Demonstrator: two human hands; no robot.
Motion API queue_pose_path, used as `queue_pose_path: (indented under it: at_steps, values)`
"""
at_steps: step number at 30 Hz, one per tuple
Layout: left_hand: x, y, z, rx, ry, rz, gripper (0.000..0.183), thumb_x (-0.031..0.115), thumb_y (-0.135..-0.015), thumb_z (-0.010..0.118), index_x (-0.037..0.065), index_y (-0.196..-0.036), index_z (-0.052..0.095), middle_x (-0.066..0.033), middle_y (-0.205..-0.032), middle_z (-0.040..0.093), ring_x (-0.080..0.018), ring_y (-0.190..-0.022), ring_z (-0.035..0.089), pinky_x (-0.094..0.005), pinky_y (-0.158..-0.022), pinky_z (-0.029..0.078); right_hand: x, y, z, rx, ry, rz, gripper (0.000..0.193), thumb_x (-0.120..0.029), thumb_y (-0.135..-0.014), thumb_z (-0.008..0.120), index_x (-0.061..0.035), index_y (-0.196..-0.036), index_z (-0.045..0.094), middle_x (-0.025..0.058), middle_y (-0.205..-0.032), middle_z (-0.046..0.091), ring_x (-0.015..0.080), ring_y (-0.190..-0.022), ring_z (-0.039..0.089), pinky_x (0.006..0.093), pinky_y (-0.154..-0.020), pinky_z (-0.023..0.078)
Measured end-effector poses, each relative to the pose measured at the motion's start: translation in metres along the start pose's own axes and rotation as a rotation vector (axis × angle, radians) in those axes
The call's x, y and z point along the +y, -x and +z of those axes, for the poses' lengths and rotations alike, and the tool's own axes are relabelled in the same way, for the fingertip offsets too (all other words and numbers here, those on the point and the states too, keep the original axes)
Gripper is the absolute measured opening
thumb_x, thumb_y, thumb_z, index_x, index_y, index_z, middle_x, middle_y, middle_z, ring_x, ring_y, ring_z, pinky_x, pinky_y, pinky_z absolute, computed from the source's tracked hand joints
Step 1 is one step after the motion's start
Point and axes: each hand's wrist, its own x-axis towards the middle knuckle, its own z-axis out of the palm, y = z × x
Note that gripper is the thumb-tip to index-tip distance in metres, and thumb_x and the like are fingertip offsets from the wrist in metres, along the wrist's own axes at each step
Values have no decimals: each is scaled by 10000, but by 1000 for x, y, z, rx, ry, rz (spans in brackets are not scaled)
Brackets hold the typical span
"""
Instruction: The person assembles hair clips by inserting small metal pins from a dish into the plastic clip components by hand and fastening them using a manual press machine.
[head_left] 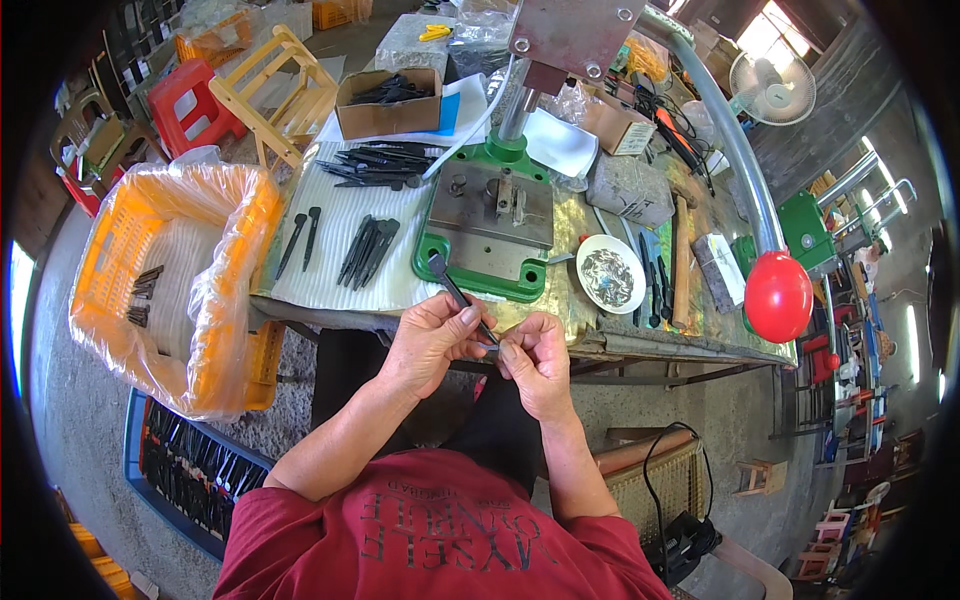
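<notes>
My left hand [432, 345] grips a slim black part with a wider flat head [452, 287], tilted with its head up toward the press. At its lower end my right hand [537, 366] has thumb and fingers pinched together; whether it grips that end or something small is hidden. Just beyond my hands stands the hand press, its green base [434, 246] carrying a steel plate with a small fixture. Similar black parts [370, 252] lie bunched on the white foam sheet [330, 285] to the left, with two more apart and a bigger pile behind.
An orange crate [262, 215] lined with plastic stands left, with a few dark parts. Right of the press are a white bowl [611, 274] of small metal pieces, a hammer [681, 262] and a grey block [630, 188]. The press lever's red knob [779, 297] hangs at the right.
</notes>
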Motion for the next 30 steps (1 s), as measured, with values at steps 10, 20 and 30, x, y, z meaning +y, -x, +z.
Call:
queue_pose_path:
  at_steps: [10, 20, 30]
  values:
    - [-4, 1, 1, 3, -26, 8, 140, 130, -800, 524, 26, -892, 518, -77, -811, 570, -120, -670, 555, -216, -572, 483, 4, 2, -1, 20, 6, 18, 224, -28, -790, 512, -84, -927, 344, 25, -722, 471, 68, -541, 417, 186, -465, 345]
    - [-14, 0, 0, 11, -202, 137, 110, 137, -800, 528, 58, -876, 537, -47, -778, 577, -78, -632, 505, -182, -513, 404, 7, 1, 4, 103, 9, -23, 231, -42, -791, 519, -95, -933, 345, 22, -702, 472, 61, -519, 406, 178, -443, 327]
    - [-10, 4, 10, 92, -221, 194, 116, 115, -800, 522, 42, -890, 525, -45, -798, 578, -103, -674, 552, -184, -509, 456, 10, 0, 10, 221, -28, -55, 278, -28, -781, 532, -92, -970, 339, 11, -668, 462, 58, -518, 404, 173, -444, 331]
